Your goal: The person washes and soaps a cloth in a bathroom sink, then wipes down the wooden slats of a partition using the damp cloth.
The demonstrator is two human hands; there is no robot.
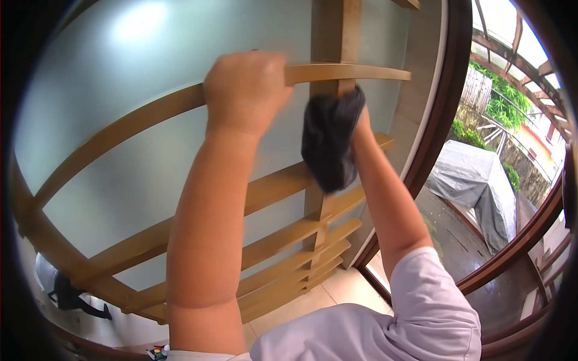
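Note:
My left hand (244,84) is closed in a fist around a curved wooden slat (144,111) of a tall slatted frame, in the upper middle of the head view. To the right of it, my right hand (362,120) is up at the frame's upright post (328,30), just below the same slat. A black cloth (330,141) hangs from the right hand and hides most of its fingers. The cloth is blurred, and I cannot tell whether it touches the post.
Below run several more wooden slats (277,192), with a frosted pale panel (144,54) behind them. At right, a dark-framed glass door (415,174) looks out on a grey tarp-covered heap (469,171). Light floor tiles (322,298) lie underneath.

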